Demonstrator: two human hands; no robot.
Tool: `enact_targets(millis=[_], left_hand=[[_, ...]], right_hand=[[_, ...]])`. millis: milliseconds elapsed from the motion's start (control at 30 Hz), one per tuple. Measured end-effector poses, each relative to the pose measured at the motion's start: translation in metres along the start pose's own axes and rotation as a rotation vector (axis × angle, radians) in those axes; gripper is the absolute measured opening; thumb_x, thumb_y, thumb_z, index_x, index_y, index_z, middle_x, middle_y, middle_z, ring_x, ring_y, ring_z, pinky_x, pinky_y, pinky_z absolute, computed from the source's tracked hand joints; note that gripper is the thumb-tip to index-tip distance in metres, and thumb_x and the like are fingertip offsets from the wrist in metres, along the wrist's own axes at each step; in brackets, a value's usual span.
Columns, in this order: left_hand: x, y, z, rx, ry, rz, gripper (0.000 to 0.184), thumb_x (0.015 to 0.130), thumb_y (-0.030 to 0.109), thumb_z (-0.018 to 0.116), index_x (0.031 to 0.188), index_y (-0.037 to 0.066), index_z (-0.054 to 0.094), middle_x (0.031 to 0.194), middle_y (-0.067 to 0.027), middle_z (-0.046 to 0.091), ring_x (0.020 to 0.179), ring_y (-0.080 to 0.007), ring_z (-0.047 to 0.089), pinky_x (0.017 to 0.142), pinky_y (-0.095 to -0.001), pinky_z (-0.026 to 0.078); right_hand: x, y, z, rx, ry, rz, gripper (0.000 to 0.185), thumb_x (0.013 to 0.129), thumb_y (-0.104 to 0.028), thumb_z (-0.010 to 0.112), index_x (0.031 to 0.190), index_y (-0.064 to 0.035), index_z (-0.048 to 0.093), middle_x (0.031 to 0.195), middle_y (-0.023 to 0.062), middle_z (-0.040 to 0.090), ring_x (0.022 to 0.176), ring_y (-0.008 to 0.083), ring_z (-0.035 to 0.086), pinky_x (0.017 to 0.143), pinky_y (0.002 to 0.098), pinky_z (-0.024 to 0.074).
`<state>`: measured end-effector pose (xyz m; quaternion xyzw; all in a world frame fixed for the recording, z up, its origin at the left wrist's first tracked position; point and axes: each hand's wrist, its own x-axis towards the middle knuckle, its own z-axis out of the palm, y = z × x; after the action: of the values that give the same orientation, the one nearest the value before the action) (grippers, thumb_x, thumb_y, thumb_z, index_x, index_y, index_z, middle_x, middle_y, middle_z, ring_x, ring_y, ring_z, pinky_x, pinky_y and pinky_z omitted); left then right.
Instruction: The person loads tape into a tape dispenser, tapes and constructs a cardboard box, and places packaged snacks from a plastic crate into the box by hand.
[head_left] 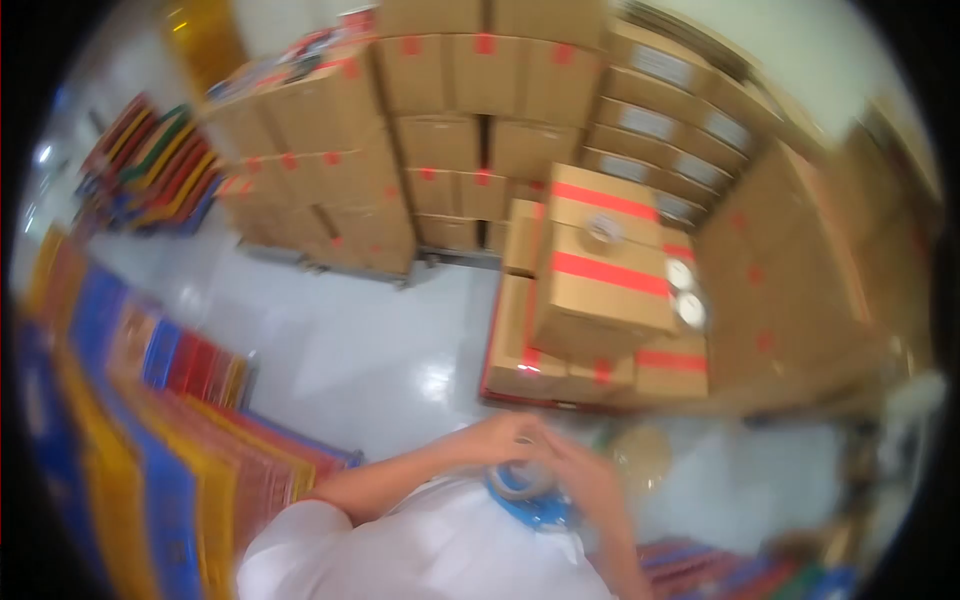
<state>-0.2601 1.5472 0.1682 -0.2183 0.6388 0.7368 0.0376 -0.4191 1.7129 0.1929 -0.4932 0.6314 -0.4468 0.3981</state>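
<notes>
Beyond left hand (503, 438) and right hand (572, 462), grasp too blurred to tell, glossy pale-grey floor (350, 335), stacked red-taped brown cardboard boxes (592, 298)

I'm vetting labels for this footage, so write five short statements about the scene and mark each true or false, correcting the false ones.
1. The left hand and right hand are close together in front of a white shirt. True.
2. The strips on the front stack's top are blue. False: the strips are red.
3. A roll lies between two strips on the front stack. True.
4. The white discs are left of that roll. False: the two discs are to its right.
5. A blue thing shows just below the hands. True; whether they hold it is too blurred to tell.
</notes>
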Motion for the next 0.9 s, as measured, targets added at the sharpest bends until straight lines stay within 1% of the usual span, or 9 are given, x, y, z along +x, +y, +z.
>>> enact_targets(millis=[67, 167, 267, 400, 500, 567, 600, 667, 900], left_hand=[[0.004, 0.000, 0.004, 0.008, -0.039, -0.061, 0.034, 0.089, 0.022, 0.078, 0.113, 0.002, 0.065, 0.098, -0.0068, 0.071, 0.089, -0.0133, 0.067, 0.078, -0.0333, 0.055], [0.006, -0.005, 0.008, 0.119, 0.052, 0.192, 0.039, 0.087, 0.029, 0.080, 0.110, 0.003, 0.064, 0.097, -0.0050, 0.071, 0.085, -0.0126, 0.067, 0.076, -0.0316, 0.055], [0.005, 0.007, 0.011, 0.065, -0.001, 0.198, 0.036, 0.081, 0.009, 0.080, 0.112, 0.004, 0.062, 0.106, -0.0041, 0.068, 0.106, -0.0143, 0.063, 0.090, -0.0337, 0.053], [0.010, 0.003, 0.016, 0.054, -0.041, 0.212, 0.038, 0.080, 0.012, 0.081, 0.111, 0.004, 0.062, 0.104, -0.0040, 0.067, 0.104, -0.0142, 0.063, 0.090, -0.0339, 0.052], [0.016, -0.003, 0.018, 0.027, -0.053, 0.235, 0.044, 0.077, 0.022, 0.084, 0.110, 0.005, 0.061, 0.103, -0.0035, 0.066, 0.100, -0.0145, 0.062, 0.090, -0.0338, 0.051], [0.020, -0.005, 0.019, 0.064, -0.041, 0.297, 0.077, 0.074, 0.066, 0.083, 0.113, 0.003, 0.060, 0.104, -0.0053, 0.069, 0.097, -0.0140, 0.065, 0.088, -0.0307, 0.051], [0.020, -0.006, 0.020, -0.002, -0.066, 0.275, 0.056, 0.073, 0.038, 0.087, 0.111, 0.006, 0.060, 0.100, -0.0030, 0.065, 0.096, -0.0151, 0.061, 0.087, -0.0331, 0.050], [0.025, -0.004, 0.017, 0.042, -0.104, 0.303, 0.058, 0.072, 0.039, 0.088, 0.111, 0.006, 0.060, 0.099, -0.0032, 0.065, 0.095, -0.0151, 0.061, 0.086, -0.0323, 0.049], [0.025, 0.004, 0.023, 0.067, -0.148, 0.399, 0.069, 0.070, 0.057, 0.090, 0.106, 0.005, 0.060, 0.093, -0.0032, 0.067, 0.087, -0.0138, 0.064, 0.081, -0.0298, 0.049]], right_hand=[[-0.007, -0.012, -0.003, 0.020, 0.090, 0.012, 0.041, 0.096, -0.010, 0.068, 0.135, -0.0010, 0.063, 0.133, 0.0196, 0.066, 0.120, 0.0286, 0.066, 0.104, 0.0360, 0.0488], [-0.018, -0.027, -0.002, 0.019, 0.193, -0.019, 0.042, 0.093, -0.007, 0.071, 0.134, -0.0020, 0.064, 0.125, 0.0185, 0.070, 0.110, 0.0263, 0.071, 0.096, 0.0346, 0.0536], [-0.027, -0.027, 0.002, -0.048, 0.316, -0.090, 0.040, 0.091, -0.004, 0.073, 0.130, -0.0027, 0.066, 0.116, 0.0174, 0.073, 0.098, 0.0257, 0.074, 0.087, 0.0337, 0.0571], [-0.039, -0.023, 0.000, -0.188, 0.424, -0.200, 0.036, 0.088, 0.000, 0.073, 0.125, -0.0028, 0.068, 0.105, 0.0165, 0.074, 0.087, 0.0276, 0.075, 0.077, 0.0336, 0.0591], [-0.044, -0.027, -0.003, -0.175, 0.453, -0.179, 0.035, 0.088, 0.001, 0.072, 0.123, -0.0019, 0.069, 0.099, 0.0156, 0.073, 0.083, 0.0282, 0.074, 0.074, 0.0335, 0.0591], [-0.047, -0.026, -0.007, -0.110, 0.449, -0.146, 0.039, 0.089, 0.002, 0.071, 0.128, -0.0033, 0.066, 0.102, 0.0149, 0.072, 0.086, 0.0293, 0.073, 0.077, 0.0346, 0.0590], [-0.048, -0.029, -0.012, -0.079, 0.393, -0.114, 0.044, 0.090, 0.001, 0.070, 0.133, -0.0055, 0.064, 0.106, 0.0144, 0.072, 0.093, 0.0275, 0.074, 0.083, 0.0340, 0.0581], [-0.048, -0.039, -0.020, -0.055, 0.319, -0.083, 0.054, 0.088, 0.003, 0.070, 0.140, -0.0079, 0.059, 0.111, 0.0142, 0.071, 0.099, 0.0263, 0.074, 0.089, 0.0341, 0.0582], [-0.048, -0.044, -0.033, -0.146, 0.204, -0.163, 0.069, 0.088, 0.001, 0.067, 0.152, -0.0160, 0.047, 0.102, 0.0129, 0.066, 0.090, 0.0312, 0.069, 0.077, 0.0414, 0.0579]])
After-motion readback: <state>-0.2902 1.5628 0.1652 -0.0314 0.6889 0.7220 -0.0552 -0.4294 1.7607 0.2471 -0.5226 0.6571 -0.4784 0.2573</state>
